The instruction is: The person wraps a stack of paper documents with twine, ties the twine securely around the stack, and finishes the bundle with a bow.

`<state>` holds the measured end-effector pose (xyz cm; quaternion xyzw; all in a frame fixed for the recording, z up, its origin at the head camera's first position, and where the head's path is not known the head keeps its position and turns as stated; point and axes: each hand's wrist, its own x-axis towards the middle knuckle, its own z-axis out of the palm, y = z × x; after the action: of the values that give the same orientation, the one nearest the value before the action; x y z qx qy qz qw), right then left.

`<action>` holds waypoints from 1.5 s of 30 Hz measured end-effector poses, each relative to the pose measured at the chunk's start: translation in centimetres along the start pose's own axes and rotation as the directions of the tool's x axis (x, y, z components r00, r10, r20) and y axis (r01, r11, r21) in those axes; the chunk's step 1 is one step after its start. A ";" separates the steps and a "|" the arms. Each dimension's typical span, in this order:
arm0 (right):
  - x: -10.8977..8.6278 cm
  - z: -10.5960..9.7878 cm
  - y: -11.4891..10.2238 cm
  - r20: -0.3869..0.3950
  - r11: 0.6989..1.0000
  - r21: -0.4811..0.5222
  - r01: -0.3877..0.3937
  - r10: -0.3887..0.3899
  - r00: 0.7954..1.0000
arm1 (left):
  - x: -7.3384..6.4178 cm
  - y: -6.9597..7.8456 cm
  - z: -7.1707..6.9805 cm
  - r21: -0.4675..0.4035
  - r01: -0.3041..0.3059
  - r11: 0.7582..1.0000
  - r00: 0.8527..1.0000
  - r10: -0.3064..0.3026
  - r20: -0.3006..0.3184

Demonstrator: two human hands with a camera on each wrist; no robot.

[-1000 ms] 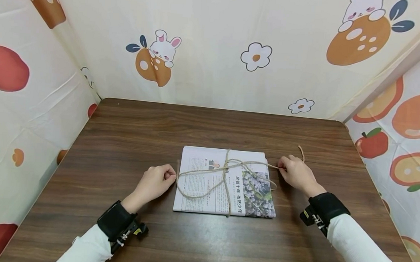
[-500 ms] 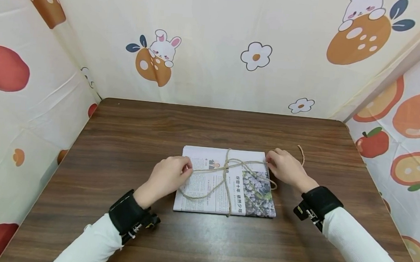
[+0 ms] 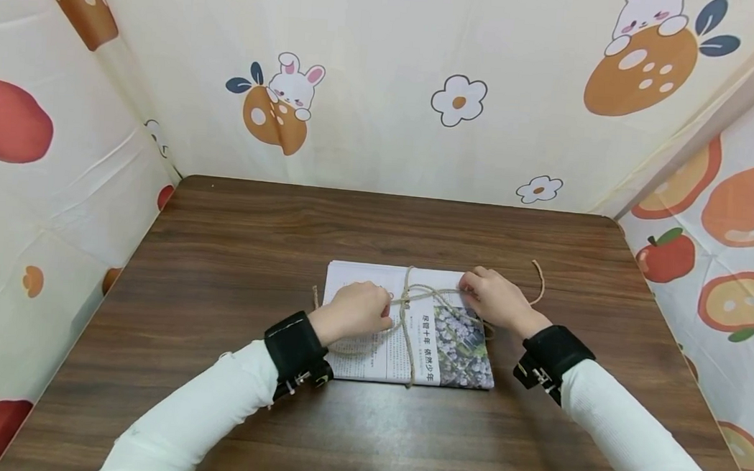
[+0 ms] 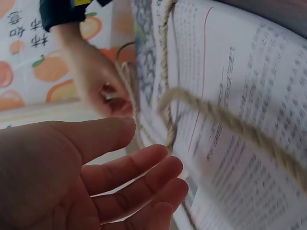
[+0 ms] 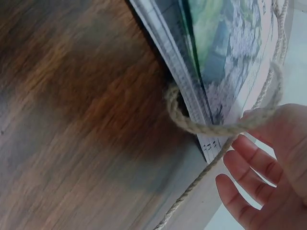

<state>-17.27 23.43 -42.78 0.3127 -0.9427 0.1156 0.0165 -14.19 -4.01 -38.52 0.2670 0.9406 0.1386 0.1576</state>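
A flat stack of folded newspapers (image 3: pixel 451 348), printed with text and a flower picture, lies on the table. Beige twine (image 3: pixel 410 353) crosses it both ways, with a knot (image 3: pixel 405 300) and loops on top. My left hand (image 3: pixel 357 311) is over the stack's left half, close to the knot. Its thumb and fingers are loosely bent and apart in the left wrist view, with nothing between them. At the far right corner of the stack, my right hand (image 3: pixel 496 297) is beside the twine loop (image 5: pixel 211 129), its fingers relaxed and spread in the right wrist view.
The brown wood-grain table (image 3: pixel 254 228) extends around the stack. One loose twine end (image 3: pixel 541 278) sticks up right of the right hand; another end (image 3: pixel 315 296) shows beyond the stack's left edge. Patterned curtains (image 3: pixel 370 134) enclose the back and sides.
My left hand has moved right from the stack's left edge to near the knot. My right hand has shifted left, from outside the stack onto its far right corner.
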 end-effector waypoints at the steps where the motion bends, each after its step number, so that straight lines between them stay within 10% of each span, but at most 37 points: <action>1: 0.1 0.0 0.0 -0.002 1.000 0.002 0.005 -0.005 1.000 | 0.3 0.2 0.2 0.002 0.005 1.000 1.000 -0.006 0.012; 15: 0.5 0.3 -0.6 0.008 1.000 0.006 0.000 0.000 1.000 | 1.4 0.6 2.0 0.059 0.011 0.998 1.000 -0.013 0.019; 32: 1.0 0.2 0.5 0.022 0.993 0.004 -0.114 0.114 0.993 | -1.9 -2.1 1.8 -0.009 -0.149 0.989 0.988 0.149 0.035; 45: 1.2 0.7 0.7 -0.015 0.996 0.001 -0.094 0.094 0.996 | -4.0 -3.2 1.9 -0.044 -0.376 0.925 0.924 0.378 0.060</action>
<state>-18.65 23.11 -43.45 0.2673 -0.9561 0.1188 0.0182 -11.72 -8.52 -40.44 0.4450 0.8635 0.1720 0.1635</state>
